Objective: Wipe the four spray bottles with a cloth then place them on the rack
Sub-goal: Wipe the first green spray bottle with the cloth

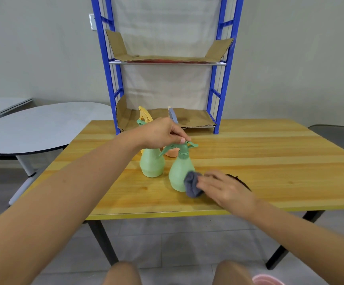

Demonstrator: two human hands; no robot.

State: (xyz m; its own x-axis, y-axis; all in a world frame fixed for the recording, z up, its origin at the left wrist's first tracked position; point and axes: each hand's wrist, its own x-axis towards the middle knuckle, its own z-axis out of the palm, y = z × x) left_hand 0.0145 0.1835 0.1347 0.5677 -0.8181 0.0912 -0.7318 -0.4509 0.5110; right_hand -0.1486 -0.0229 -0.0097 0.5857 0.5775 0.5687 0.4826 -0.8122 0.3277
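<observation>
Spray bottle nearest the camera, green (180, 173), stands upright on the wooden bench (269, 161), mid-wipe by my reading. Left hand (162, 134) pinches its trigger head with thumb and curled fingers (180, 138), likely to steady it against the sideways rub. Right hand (226, 189) presses a bunched grey cloth (192, 186) against the bottle's lower right side, fingers fairly straight and close together over the cloth. Second green bottle (151, 164) stands just beside it to the left, touching or nearly, can't tell. Behind the left hand a yellow bottle (144, 115) and an orange-bodied one with a bluish head (172, 152) show only in parts; bodies mostly hidden. Blue rack (222, 83) stands at the far bench edge, cardboard-lined shelves (167, 58), no bottle clearly on it. Dark thing behind the right hand (241, 179) is mostly covered, unidentifiable. Thumb of right hand not visible.
</observation>
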